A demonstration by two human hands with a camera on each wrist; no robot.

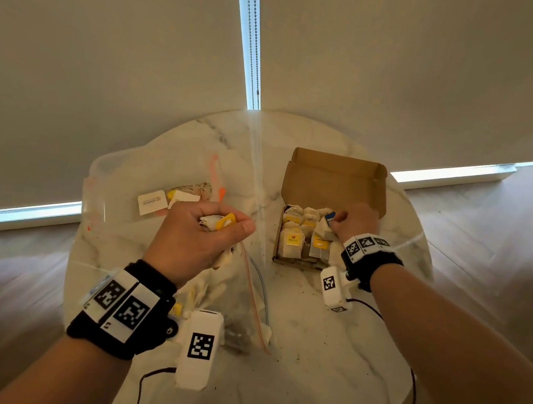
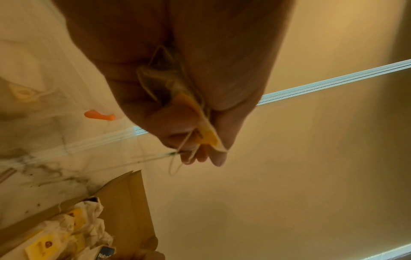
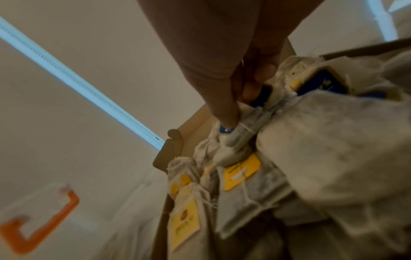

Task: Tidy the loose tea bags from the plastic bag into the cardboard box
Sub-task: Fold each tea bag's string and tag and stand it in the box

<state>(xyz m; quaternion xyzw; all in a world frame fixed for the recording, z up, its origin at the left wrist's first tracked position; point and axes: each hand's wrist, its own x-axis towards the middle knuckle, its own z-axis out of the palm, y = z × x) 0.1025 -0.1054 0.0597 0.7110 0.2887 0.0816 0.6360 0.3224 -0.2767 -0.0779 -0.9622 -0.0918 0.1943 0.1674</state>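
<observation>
Your left hand [image 1: 203,233] was curled around a tea bag with a yellow tag [image 1: 225,222], held above the plastic bag [image 1: 148,181], while your right hand [image 1: 354,223] pinched a blue-tagged tea bag [image 1: 329,218] inside the cardboard box [image 1: 334,179], among those already packed. These bags looked light, soft and easily torn, so holding the tag or folded top seemed safest. The blue tag read "Natur", cut off; the other print was too small to read.

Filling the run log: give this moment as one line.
left hand: grips yellow-tagged tea bag above plastic bag | right hand: pinches blue-tagged tea bag in cardboard box | box: partly filled
</observation>
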